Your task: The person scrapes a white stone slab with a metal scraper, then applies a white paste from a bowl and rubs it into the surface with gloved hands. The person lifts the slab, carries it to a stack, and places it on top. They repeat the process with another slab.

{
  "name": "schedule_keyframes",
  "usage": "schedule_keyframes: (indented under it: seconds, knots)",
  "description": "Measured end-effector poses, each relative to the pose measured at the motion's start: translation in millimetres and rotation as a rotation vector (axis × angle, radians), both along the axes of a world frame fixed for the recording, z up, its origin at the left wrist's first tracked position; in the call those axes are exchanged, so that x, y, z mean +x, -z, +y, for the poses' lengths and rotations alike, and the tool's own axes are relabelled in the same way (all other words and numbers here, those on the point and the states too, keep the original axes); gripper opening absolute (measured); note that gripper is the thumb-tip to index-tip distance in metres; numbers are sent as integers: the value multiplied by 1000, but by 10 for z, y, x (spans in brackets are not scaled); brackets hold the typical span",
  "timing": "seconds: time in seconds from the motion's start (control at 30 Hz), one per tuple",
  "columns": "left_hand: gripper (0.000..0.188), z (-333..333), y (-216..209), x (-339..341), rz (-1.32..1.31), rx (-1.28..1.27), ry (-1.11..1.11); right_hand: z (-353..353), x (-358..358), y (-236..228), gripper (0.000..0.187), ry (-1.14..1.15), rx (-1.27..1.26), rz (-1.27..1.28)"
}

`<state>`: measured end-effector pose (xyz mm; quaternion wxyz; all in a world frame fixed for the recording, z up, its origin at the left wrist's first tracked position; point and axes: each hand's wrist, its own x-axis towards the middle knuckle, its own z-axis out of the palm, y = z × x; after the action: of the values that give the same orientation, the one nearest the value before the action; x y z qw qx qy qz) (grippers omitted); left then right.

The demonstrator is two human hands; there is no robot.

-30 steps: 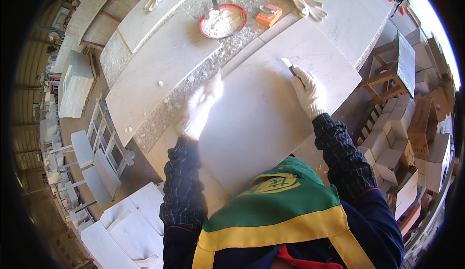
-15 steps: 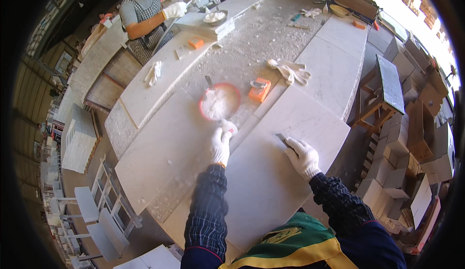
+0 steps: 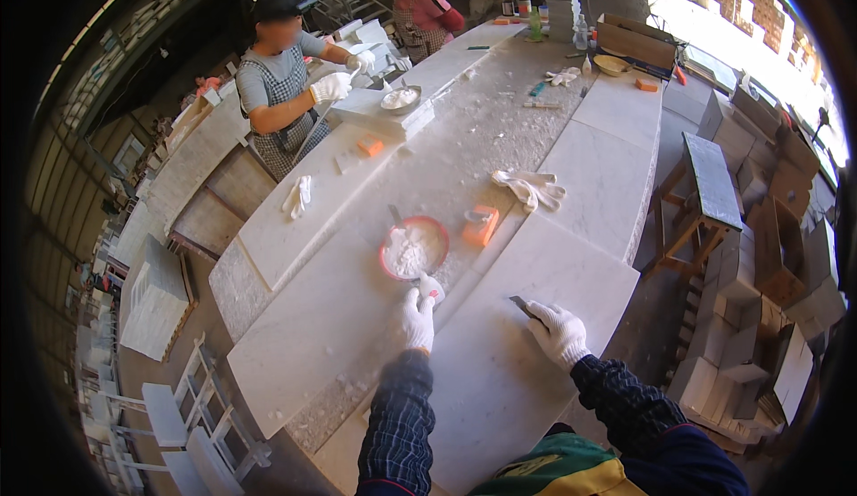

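My left hand (image 3: 416,325), in a white knit glove, is closed around a small white squeeze bottle (image 3: 433,291) with a red mark. The bottle's tip is beside the near rim of a red-rimmed bowl (image 3: 385,262). White powder (image 3: 413,250) lies heaped in the bowl, and a flat metal tool (image 3: 395,215) leans on its far side. Gloved as well, my right hand (image 3: 559,333) grips a scraper (image 3: 520,304) with a dark flat blade, just over a pale stone slab (image 3: 486,375). Whether the blade touches the slab I cannot tell.
An orange block (image 3: 481,226) and spare white gloves (image 3: 530,189) lie beyond the slab. Stone crumbs cover the table's middle (image 3: 500,112). Across the table at left, a co-worker (image 3: 284,85) in white gloves works near another powder bowl (image 3: 400,100). Cartons (image 3: 714,335) and a wooden stand (image 3: 711,179) are at right.
The view has tilted upward, bringing a second person into sight at the back. My left hand has brought the bottle slightly closer to the bowl. Both hands keep their holds.
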<state>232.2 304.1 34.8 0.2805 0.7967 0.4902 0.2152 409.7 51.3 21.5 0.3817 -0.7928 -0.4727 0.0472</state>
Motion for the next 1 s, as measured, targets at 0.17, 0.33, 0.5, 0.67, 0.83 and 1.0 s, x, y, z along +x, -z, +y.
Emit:
schedule_keyframes:
  seconds: [0.17,0.33,0.5,0.67,0.83,1.0]
  knots:
    - [47,68,-93,-28,-86,-116,10,40,-28,-157,45,34,-126,36]
    - [55,32,-28,-310,-312,-190,-34,27,-39,-192,45,9,-110,29]
    - [57,-617,-19,-1203,-179,103,58,64,11,49,36,24,-5,-1]
    - [93,-1464,-108,-1495,201,266,291,85,17,96,33,35,25,-7]
    - [110,-1616,-40,-1279,382,277,310,84,1,54,33,32,25,-12]
    - [89,-1480,51,-1129,359,372,265,80,-9,38,33,40,35,1]
